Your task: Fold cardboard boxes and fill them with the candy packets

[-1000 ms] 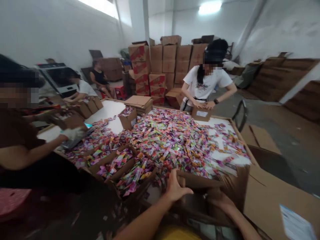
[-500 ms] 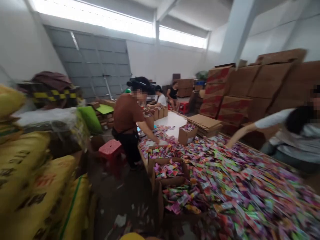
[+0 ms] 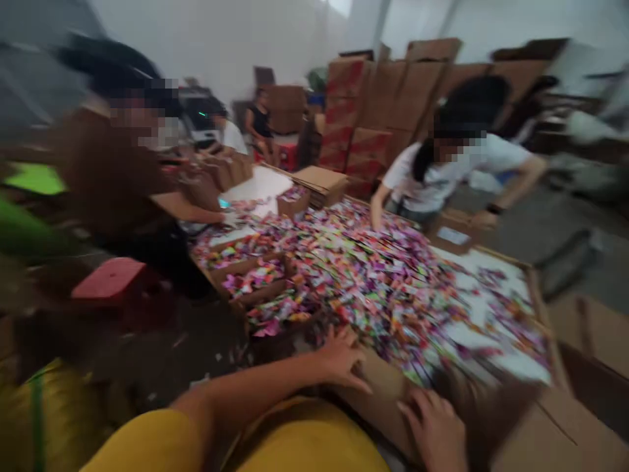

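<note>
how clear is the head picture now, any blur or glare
Head view: motion blur smears the packets and the brown shirt at left; the left hand and right hand look somewhat clearer; light is dim overall, with a bright patch at the top edge.

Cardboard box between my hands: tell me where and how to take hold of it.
Best gripped, I'd judge, at opposite ends of the cardboard box: left hand from the far-left end, right hand from the near-right end. Its visible panel stretches slantwise between both hands; blur hides whether the top is open.
</note>
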`<state>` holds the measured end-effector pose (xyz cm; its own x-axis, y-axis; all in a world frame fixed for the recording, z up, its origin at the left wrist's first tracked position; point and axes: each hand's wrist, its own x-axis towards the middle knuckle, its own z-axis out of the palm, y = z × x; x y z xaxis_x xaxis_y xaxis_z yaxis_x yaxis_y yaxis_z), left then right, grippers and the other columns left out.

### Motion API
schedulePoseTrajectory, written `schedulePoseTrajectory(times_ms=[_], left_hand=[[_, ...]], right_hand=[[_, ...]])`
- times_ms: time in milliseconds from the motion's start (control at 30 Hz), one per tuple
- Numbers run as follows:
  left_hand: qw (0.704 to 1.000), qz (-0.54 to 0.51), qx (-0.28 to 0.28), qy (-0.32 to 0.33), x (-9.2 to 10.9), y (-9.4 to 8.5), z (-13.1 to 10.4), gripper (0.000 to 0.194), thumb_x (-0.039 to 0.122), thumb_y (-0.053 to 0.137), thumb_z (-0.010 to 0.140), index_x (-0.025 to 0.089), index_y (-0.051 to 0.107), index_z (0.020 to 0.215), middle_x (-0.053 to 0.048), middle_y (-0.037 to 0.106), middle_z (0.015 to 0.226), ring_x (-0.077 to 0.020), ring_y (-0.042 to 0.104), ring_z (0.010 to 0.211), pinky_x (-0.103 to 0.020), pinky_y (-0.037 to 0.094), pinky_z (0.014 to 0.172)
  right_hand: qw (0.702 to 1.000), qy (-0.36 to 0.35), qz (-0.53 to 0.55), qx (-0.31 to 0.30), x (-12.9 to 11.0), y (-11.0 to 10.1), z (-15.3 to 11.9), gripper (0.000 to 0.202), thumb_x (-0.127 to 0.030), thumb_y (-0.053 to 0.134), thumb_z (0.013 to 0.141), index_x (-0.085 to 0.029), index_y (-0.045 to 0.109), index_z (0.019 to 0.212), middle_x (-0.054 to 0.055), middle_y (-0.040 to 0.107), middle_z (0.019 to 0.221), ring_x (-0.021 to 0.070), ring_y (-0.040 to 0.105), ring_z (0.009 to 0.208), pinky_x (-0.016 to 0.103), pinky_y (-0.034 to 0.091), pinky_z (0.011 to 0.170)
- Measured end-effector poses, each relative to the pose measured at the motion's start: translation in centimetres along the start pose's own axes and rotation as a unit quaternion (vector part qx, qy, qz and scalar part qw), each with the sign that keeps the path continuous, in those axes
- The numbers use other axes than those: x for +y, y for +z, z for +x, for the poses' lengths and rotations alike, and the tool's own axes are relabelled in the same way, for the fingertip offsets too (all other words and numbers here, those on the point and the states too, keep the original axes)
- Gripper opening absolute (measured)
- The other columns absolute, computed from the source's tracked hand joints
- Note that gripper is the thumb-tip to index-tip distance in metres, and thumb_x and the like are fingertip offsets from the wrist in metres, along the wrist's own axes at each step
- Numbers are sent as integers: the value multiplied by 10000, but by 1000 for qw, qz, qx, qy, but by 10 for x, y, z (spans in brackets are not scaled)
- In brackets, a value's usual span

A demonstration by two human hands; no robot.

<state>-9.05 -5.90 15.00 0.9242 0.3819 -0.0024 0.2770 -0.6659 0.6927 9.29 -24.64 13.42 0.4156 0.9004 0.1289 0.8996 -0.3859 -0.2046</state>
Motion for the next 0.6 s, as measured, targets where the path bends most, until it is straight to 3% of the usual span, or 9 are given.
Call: schedulePoseTrajectory(times_ms=[133,233,300,400,433,500,533,600], left_hand=[[987,149,-9,57,13,29,3,517,555,679,774,153,661,1097,-211,402,1504,-379,287,1437,-749,23,1121],[983,171,-7,64,16,42,-1,503,567,629,806,164,657,1105,-225,302,1559,-387,182,1479,-725,-36,1131],[982,157,-42,95,17,45,-1,740,679,636,728,197,571,1286,-241,176,1600,-447,78,1483,-753,-16,1109],[970,158,-130,132,26,47,15,1258,746,721,531,255,160,1545,-292,40,1601,-533,13,1453,-821,-13,1033],[966,170,-153,124,31,47,24,1330,697,759,506,272,59,1554,-301,54,1597,-540,35,1449,-828,-17,1020],[963,194,-173,68,42,42,41,1344,547,819,482,326,29,1548,-286,144,1590,-541,119,1440,-816,21,1030],[965,200,-169,34,47,37,48,1306,484,827,479,364,77,1541,-262,196,1584,-537,167,1432,-798,62,1045],[972,195,-125,-35,48,22,55,1172,453,816,489,417,236,1507,-213,282,1563,-515,247,1414,-740,161,1071]], right_hand=[[990,22,-112,-89,-18,-4,-9,204,-268,556,897,-274,649,1078,71,633,1136,296,512,1093,448,389,876],[989,44,-100,-104,-25,0,-7,225,-222,540,916,-271,640,1111,64,626,1141,279,497,1104,448,344,923],[991,47,-66,-105,-24,1,-12,224,-198,488,939,-271,655,1069,54,632,1134,267,501,1107,450,332,941],[995,56,-11,-85,-16,2,-13,330,-112,415,936,-256,656,1110,59,638,1166,259,499,1139,454,324,975],[995,60,11,-75,-11,1,-7,349,-99,395,935,-244,662,1108,68,643,1163,260,501,1144,453,330,978],[990,59,96,-81,5,-4,19,300,-124,425,923,-218,701,990,76,675,1068,253,538,1086,430,371,955],[979,56,169,-98,18,-9,39,240,-148,481,899,-210,712,918,72,690,1012,243,564,1042,409,398,938],[927,86,345,-122,50,-20,88,124,-206,606,817,-201,720,867,55,708,951,221,610,964,367,450,905]])
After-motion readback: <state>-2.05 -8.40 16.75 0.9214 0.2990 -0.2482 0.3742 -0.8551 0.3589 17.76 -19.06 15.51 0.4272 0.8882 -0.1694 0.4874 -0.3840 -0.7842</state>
